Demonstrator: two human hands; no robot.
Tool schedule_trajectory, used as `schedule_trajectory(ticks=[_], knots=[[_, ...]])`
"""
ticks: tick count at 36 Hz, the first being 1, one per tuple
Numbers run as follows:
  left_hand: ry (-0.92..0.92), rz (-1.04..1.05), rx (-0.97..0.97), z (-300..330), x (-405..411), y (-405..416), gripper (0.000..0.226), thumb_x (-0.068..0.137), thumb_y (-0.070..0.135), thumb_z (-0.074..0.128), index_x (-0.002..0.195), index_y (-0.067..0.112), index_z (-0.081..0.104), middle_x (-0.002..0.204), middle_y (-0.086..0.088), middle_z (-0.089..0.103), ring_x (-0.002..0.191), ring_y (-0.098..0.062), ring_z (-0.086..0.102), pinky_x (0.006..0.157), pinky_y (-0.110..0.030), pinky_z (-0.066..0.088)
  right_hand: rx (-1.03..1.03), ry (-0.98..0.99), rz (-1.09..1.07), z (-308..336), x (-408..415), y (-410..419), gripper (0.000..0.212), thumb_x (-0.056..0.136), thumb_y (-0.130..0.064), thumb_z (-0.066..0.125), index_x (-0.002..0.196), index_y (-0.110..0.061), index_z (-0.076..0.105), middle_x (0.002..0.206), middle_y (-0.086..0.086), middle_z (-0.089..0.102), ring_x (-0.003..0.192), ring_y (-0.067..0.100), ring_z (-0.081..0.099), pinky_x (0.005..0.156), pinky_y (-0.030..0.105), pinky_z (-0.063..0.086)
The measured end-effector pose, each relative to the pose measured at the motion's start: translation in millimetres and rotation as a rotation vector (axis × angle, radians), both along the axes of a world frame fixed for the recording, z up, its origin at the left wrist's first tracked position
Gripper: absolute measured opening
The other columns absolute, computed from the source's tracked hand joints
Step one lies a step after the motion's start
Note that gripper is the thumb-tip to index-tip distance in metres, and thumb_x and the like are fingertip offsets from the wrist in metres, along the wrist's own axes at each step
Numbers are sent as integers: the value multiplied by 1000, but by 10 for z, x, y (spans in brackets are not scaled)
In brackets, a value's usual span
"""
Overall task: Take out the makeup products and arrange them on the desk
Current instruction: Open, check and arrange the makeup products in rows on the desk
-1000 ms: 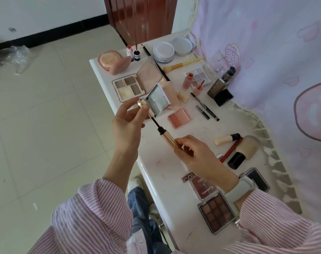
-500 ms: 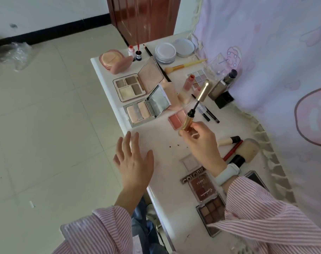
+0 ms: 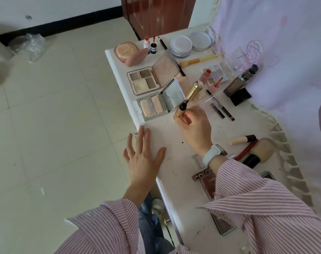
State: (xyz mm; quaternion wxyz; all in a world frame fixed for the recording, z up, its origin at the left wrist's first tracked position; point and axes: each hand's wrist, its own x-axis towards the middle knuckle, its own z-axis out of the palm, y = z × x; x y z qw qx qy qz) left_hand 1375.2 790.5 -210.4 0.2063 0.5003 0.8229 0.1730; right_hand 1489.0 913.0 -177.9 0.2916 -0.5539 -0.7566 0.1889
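right fingers (image 3: 188,117) pinch gold tube (image 3: 180,114); left hand (image 3: 144,155) flat over desk (image 3: 174,136).

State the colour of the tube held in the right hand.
Gold tube with a black neck, seen in the head view.

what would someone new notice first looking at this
Probably the gold tube at the centre of the desk, gripped in the right hand with its wand cap tilted up and away. Next, the left hand, spread flat at the desk's near-left edge. Beyond them lie two open palettes with raised mirrored lids, and a round pink puff at the far-left corner.
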Motion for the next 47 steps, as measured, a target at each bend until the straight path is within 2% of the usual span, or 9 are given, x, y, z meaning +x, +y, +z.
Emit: schedule_trajectory(ticks=[6, 12, 18, 26, 33, 37, 39, 43, 47], knots=[[-12, -4, 10, -9, -6, -7, 78, 82, 64, 25, 146, 21, 25, 155, 4, 19, 141, -30, 11, 107, -51, 20, -47, -63, -38, 6, -15, -37, 18, 81, -25, 69, 82, -7, 67, 94, 7, 58, 94, 22, 47, 61, 24, 33], [-18, -7, 7, 6, 1, -13, 79, 81, 65, 23, 147, 22, 22, 155, 5, 17, 141, -28, 10, 108, -50, 19, -36, -51, -50, -23, -21, -40, 22, 83, -25, 66, 75, -6, 60, 88, 8, 57, 88, 21, 47, 61, 25, 36], [-17, -10, 6, 10, -1, -13, 79, 81, 65, 23, 147, 21, 22, 156, 4, 16, 141, -28, 11, 109, -49, 18, -36, -20, -37, -17, -27, -41, 20, 84, -25, 65, 81, -5, 61, 88, 7, 57, 85, 10, 39, 66, 23, 37], [-18, -13, 5, -3, -3, -14, 79, 81, 65, 23, 147, 21, 21, 156, 4, 16, 141, -28, 13, 109, -49, 18, -6, -5, -11, 19, -24, -59, 16, 80, -19, 68, 84, -6, 60, 84, 6, 57, 83, 9, 39, 70, 28, 42], [-17, -2, 12, 6, -6, -14, 79, 80, 64, 24, 146, 21, 24, 155, 4, 17, 140, -28, 14, 107, -48, 20, -86, 44, 4, 116, 127, -119, 24, 83, -24, 63, 103, -11, 58, 93, -2, 53, 79, -1, 37, 65, 7, 34], [4, -13, -2, 8, 1, -15, 76, 82, 63, 21, 146, 21, 24, 156, 5, 16, 141, -29, 12, 107, -49, 19, -70, 44, 25, 221, 451, -269, 29, 82, -29, 48, 98, -8, 60, 94, 2, 54, 76, 5, 42, 68, 7, 36], [15, -20, -6, 17, 21, -10, 73, 84, 61, 20, 144, 19, 29, 155, 1, 19, 141, -30, 12, 107, -51, 19, -82, -7, 50, 274, 646, -355, 32, 83, -28, 44, 98, -7, 63, 94, 4, 58, 81, 13, 48, 74, 12, 41], [31, -40, 46, 15, 108, -20, 60, 91, 48, 27, 137, 12, 41, 151, -8, 29, 139, -35, 21, 103, -56, 25, -221, -331, 152, 367, 882, -510, 52, 80, -46, 38, 111, -11, 60, 106, 6, 58, 99, 26, 51, 83, 43, 45], [6, -12, 71, 6, 165, -37, 55, 93, 43, 28, 138, 13, 40, 153, -8, 25, 141, -31, 16, 106, -53, 22, -394, -692, 147, 415, 808, -692, 76, 75, -73, 30, 136, -27, 33, 132, -1, 42, 120, 22, 35, 95, 41, 28]])
